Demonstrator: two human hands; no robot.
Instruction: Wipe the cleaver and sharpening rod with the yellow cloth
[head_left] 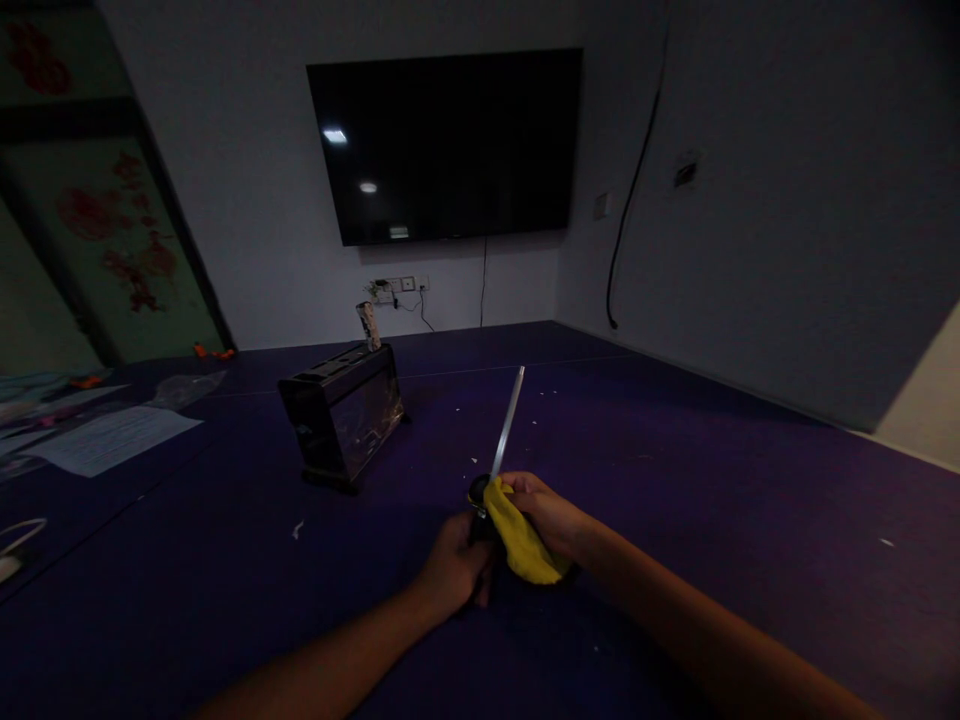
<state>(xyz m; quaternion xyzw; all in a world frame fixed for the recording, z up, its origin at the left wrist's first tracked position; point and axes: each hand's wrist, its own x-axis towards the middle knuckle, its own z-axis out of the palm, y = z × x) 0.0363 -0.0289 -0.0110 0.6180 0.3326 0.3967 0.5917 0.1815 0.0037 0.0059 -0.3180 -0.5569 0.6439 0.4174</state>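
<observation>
A long thin metal rod (508, 421) with a dark handle points up and away from me over the dark purple floor mat (675, 480). My left hand (454, 567) is closed round the handle at its lower end. My right hand (544, 510) is closed on a yellow cloth (523, 540), which is pressed against the base of the rod. A black knife block (343, 412) with one pale handle (367, 325) sticking out of its top stands to the left, farther away.
A large dark television (448, 143) hangs on the far wall above a socket strip (397, 287). Papers and plastic sheets (112, 435) lie at the left. A black cable (634, 180) runs down the right wall. Small white scraps dot the mat.
</observation>
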